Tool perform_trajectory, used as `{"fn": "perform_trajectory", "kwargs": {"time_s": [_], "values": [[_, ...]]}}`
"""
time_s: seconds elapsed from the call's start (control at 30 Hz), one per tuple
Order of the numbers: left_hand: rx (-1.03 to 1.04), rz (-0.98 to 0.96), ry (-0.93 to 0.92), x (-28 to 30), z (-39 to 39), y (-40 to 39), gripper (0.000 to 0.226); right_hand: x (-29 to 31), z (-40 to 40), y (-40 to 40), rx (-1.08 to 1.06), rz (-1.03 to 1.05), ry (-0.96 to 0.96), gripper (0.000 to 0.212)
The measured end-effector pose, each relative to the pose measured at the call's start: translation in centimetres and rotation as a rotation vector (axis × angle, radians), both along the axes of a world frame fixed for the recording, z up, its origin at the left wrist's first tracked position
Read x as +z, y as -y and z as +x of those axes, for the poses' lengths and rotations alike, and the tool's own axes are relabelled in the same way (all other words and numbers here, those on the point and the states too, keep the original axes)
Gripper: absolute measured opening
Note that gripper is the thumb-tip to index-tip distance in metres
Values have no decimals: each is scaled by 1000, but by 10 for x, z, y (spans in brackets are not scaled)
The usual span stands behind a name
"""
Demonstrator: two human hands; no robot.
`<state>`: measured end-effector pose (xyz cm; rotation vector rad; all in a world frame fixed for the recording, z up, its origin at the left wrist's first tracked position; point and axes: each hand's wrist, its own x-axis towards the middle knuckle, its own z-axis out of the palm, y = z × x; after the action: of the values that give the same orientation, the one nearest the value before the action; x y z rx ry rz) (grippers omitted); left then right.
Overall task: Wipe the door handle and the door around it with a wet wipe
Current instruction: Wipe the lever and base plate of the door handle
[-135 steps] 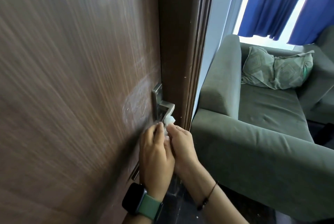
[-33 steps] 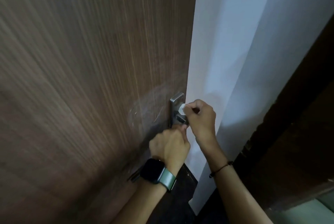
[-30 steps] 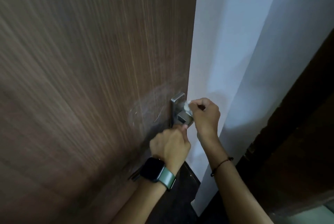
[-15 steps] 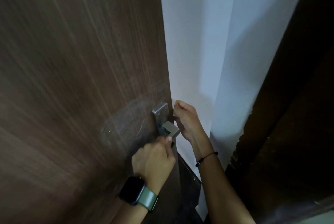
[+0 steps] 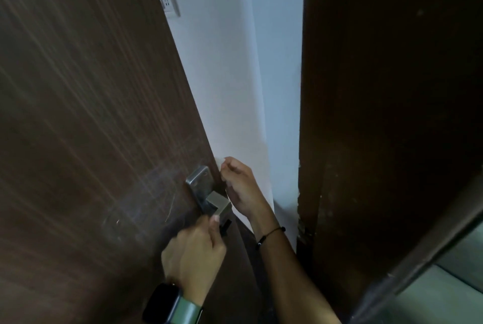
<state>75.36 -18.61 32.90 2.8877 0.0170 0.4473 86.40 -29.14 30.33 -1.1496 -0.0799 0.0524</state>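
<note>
So the left hand (image 5: pixel 194 250) is down on the lever end of the door handle (image 5: pixel 218 205), fingers curled around it with the thumb tip pressed on top. My read is it's there to keep the lever and the door (image 5: pixel 91 114) from swinging while the other hand works, since the door stands open and would drift otherwise.

The right hand (image 5: pixel 241 185) is up at the door's edge, just past the metal backplate (image 5: pixel 200 184), fingers bunched narrow in a pinch. There's a pale sliver right at the fingertips (image 5: pixel 226 161) that might be the wet wipe, but against the white wall (image 5: pixel 235 75) behind it I honestly can't tell, so I can't say for sure the pinch has it.

Relative to the fingers: the handle's square neck sits between the two hands, just above the left thumb and just inside of the right palm, close but not obviously touching it. The smeary scuffed patch of door lies off to the far side of the left knuckles, so that bit looks like it needs more passes.
</note>
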Motion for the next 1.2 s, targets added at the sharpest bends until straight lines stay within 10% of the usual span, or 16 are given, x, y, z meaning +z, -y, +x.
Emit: {"fn": "perform_trajectory", "kwargs": {"time_s": [0.83,1.2], "values": [[-26,-88,-54,4,-11,8,36,20,-20,13,18,-92,-54,21],[-64,-51,0,0,-19,12,38,14,-16,-2,-384,-159,-108,35]]}}
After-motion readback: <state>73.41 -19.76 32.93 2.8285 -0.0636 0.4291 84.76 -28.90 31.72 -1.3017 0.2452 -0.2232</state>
